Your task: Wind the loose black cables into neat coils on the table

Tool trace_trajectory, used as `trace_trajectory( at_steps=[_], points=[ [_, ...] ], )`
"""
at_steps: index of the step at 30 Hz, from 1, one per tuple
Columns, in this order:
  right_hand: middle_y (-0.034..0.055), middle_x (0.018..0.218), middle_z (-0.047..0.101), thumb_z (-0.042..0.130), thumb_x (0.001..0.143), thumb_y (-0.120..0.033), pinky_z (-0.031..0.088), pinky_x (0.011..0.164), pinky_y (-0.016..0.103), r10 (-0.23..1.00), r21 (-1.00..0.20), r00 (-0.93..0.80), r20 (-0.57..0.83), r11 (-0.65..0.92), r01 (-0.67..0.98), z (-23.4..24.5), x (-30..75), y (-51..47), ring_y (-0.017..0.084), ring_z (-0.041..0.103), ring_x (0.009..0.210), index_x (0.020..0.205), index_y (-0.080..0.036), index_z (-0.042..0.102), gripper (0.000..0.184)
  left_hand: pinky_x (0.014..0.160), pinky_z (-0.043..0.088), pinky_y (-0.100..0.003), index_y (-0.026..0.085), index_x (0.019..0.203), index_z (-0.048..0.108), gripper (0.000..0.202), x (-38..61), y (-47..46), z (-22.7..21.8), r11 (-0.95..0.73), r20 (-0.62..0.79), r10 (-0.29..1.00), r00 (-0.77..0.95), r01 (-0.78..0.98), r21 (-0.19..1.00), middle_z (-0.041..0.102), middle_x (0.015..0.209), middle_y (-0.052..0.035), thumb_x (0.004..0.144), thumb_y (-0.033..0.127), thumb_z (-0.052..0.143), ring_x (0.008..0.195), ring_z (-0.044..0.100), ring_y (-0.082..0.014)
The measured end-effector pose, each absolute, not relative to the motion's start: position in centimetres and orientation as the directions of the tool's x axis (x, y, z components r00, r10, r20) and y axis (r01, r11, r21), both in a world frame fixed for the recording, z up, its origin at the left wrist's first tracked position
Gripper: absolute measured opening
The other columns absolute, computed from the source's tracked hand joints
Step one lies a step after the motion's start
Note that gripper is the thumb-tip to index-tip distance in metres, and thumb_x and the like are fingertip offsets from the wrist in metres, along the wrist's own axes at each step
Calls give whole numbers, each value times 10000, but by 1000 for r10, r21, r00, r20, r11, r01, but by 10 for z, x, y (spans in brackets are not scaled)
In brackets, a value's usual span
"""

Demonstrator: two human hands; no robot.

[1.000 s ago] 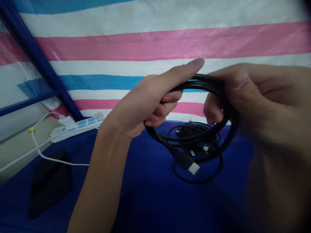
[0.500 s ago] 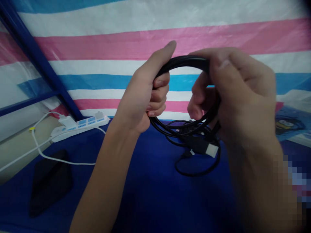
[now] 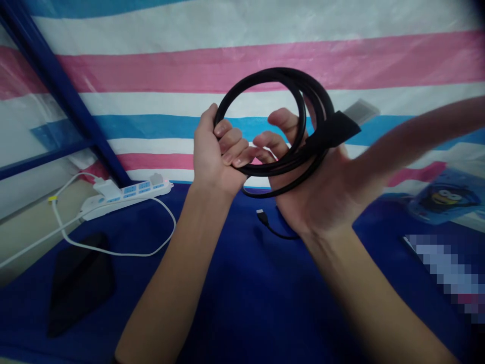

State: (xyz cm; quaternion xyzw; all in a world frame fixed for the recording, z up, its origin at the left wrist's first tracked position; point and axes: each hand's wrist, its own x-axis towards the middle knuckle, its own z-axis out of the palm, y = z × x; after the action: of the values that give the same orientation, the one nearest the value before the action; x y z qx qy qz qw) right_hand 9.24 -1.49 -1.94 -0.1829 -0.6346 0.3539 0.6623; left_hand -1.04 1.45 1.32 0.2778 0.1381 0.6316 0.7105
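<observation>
A coiled black cable [image 3: 265, 81] is held up in front of the striped sheet. My left hand [image 3: 214, 151] is closed round the coil's left side. My right hand [image 3: 314, 192] lies palm up under the coil's right side, with its fingers hooked through the loop and its thumb stretched out to the right, blurred. The cable's black plug [image 3: 337, 130] with a silver tip rests across my right hand's upper edge. A second thin black cable with a small plug [image 3: 261, 215] lies on the blue cloth [image 3: 235, 283] below the hands.
A white power strip [image 3: 125, 194] with a white lead lies at the left by a blue metal frame [image 3: 56, 86]. A flat black object [image 3: 81, 280] lies at the lower left. A cartoon-printed item [image 3: 443, 197] is at the right.
Both hands have raised the coil and turned it upright. My right hand has opened from a grip on the top into a palm-up hold, and the plug has swung up to the right.
</observation>
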Motion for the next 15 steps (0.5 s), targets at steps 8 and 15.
trace_trajectory(
  at_steps=[8, 15],
  points=[
    [-72, 473, 97, 601, 786, -294, 212, 353, 171, 848, -753, 73, 525, 503, -424, -6, 100, -13, 8, 129, 343, 929, -206, 503, 194, 312, 143, -203, 200, 580, 135, 438, -3, 4, 18, -17, 285, 921, 266, -702, 712, 73, 373, 74, 880, 453, 329, 260, 118, -50],
    [-87, 389, 180, 638, 710, -243, 225, 312, 192, 875, -900, -211, 437, 423, -110, 12, 136, -21, 9, 167, 282, 862, -203, 593, 164, 281, 183, -156, 188, 554, 318, 429, -16, -3, 24, -306, 396, 866, 305, -301, 903, 137, 362, 70, 861, 482, 378, 237, 164, -31]
  ],
)
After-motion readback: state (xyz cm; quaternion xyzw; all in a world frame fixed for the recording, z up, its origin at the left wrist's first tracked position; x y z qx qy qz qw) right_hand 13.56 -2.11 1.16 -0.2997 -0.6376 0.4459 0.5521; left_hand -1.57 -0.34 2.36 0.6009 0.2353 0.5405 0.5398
